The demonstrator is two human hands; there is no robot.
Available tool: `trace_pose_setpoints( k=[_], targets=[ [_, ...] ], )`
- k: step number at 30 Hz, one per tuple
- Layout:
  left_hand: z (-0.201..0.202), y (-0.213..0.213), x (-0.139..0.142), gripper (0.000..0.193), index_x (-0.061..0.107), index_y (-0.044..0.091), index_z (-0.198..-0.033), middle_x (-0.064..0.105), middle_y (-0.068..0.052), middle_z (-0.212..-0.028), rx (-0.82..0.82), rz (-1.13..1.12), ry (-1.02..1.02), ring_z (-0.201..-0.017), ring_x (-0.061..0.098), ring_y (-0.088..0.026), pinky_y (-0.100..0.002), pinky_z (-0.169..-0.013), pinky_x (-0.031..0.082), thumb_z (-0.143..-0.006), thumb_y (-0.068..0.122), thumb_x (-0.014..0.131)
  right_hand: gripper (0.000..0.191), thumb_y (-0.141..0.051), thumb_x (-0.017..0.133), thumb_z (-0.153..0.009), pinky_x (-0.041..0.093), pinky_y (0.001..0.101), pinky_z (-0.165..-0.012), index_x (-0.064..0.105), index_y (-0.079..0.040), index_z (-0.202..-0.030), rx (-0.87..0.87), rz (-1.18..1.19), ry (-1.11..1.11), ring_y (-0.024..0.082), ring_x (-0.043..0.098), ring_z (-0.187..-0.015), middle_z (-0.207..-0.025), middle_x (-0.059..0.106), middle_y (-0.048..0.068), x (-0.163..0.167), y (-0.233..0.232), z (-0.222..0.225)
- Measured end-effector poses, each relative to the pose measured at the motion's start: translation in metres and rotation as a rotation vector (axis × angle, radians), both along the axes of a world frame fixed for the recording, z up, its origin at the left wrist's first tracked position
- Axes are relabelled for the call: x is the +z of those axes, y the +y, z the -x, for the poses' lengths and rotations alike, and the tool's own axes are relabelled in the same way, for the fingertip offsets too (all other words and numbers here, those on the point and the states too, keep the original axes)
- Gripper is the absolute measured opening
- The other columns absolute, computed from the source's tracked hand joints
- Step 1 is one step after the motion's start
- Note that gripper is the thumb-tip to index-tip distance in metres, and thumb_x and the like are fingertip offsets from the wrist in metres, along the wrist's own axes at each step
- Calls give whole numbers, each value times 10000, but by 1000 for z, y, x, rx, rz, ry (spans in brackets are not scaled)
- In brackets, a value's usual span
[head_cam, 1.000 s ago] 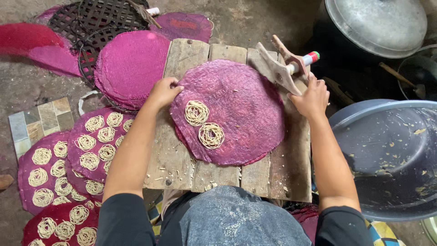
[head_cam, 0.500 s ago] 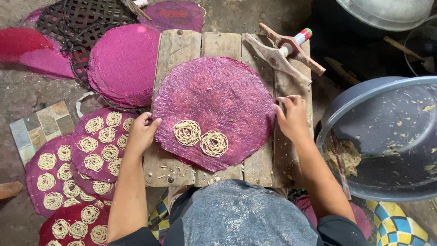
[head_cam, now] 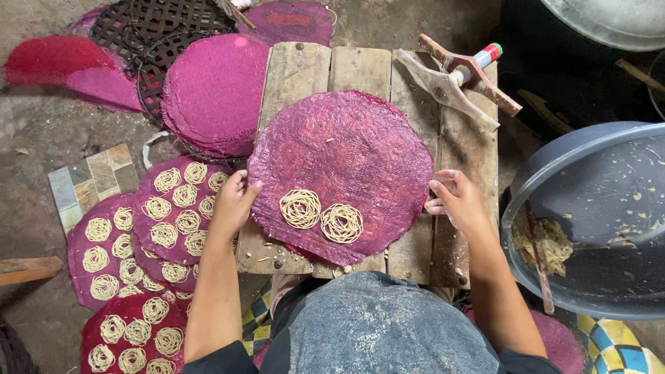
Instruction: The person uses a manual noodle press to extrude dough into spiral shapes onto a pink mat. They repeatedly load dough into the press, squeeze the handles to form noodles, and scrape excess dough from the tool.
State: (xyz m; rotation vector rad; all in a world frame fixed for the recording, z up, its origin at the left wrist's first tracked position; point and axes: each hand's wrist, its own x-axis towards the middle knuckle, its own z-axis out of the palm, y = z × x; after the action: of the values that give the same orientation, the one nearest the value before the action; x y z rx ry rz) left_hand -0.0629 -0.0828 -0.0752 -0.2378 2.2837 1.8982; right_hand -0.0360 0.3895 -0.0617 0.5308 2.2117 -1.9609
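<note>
A round purple woven mat (head_cam: 346, 159) lies on a wooden plank table (head_cam: 298, 69). Two coils of pale noodle strands (head_cam: 320, 216) sit near the mat's front edge. My left hand (head_cam: 234, 201) rests on the mat's left rim, fingers curled over the edge. At the right rim, my right hand (head_cam: 454, 199) grips the mat's edge. A wooden two-handled noodle press (head_cam: 460, 79) with a white, red and green cylinder lies on the table's far right corner, untouched.
Left of the table, several purple mats (head_cam: 149, 239) covered with noodle coils overlap on the ground. A stack of bare mats (head_cam: 211, 93) and dark woven trays (head_cam: 156, 28) lie behind them. A grey basin (head_cam: 589, 208) with dough (head_cam: 547, 242) stands at right.
My right hand left the press at the far corner and came down to the mat's right rim. My left hand slid nearer along the left rim. The coils now sit closer to me.
</note>
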Motion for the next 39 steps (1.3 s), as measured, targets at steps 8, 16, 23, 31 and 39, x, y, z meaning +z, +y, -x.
trace_pose_setpoints(
  k=[8, 16, 23, 31, 39],
  targets=[
    [58, 5, 15, 392, 621, 6, -1301, 721, -74, -1090, -27, 254, 88, -954, 675, -128, -266, -828, 550, -927, 101, 692, 250, -151, 762, -903, 618, 346, -655, 708, 26, -1071, 4, -463, -5, 182, 721, -762, -886, 746, 120, 6, -30, -21],
    [59, 1, 7, 304, 674, 4, -1169, 694, -37, -954, -30, 326, 136, -855, 648, -104, -265, -767, 550, -889, 90, 756, 227, -192, 858, -801, 547, 448, -729, 741, -31, -910, 7, -1003, 257, 355, 710, -797, -921, 728, 191, -1, -46, -20],
    [42, -6, 6, 317, 644, -15, -1192, 681, -27, -951, -22, 93, 139, -839, 642, -89, -223, -725, 540, -890, 27, 730, 304, -72, 802, -834, 559, 401, -755, 614, -23, -1068, -7, -731, 339, 283, 724, -863, -971, 737, 170, 15, -48, -5],
    [-27, 50, 46, 449, 489, 22, -1163, 726, -137, -981, -35, -66, -82, -849, 722, -160, -268, -734, 606, -833, 104, 783, 397, 40, 696, -941, 584, 390, -837, 471, -29, -1260, 148, -728, 500, 338, 725, -1006, -1098, 716, 218, 70, -27, 123],
    [-75, 77, 68, 486, 463, 42, -1097, 710, -107, -898, -5, 379, -161, -780, 684, -211, -320, -679, 562, -850, 261, 820, 1196, -432, 976, -540, 437, 596, -899, 379, -63, -1508, 352, -1553, 275, 455, 515, -1229, -1338, 518, 255, 82, 43, 184]
  ],
)
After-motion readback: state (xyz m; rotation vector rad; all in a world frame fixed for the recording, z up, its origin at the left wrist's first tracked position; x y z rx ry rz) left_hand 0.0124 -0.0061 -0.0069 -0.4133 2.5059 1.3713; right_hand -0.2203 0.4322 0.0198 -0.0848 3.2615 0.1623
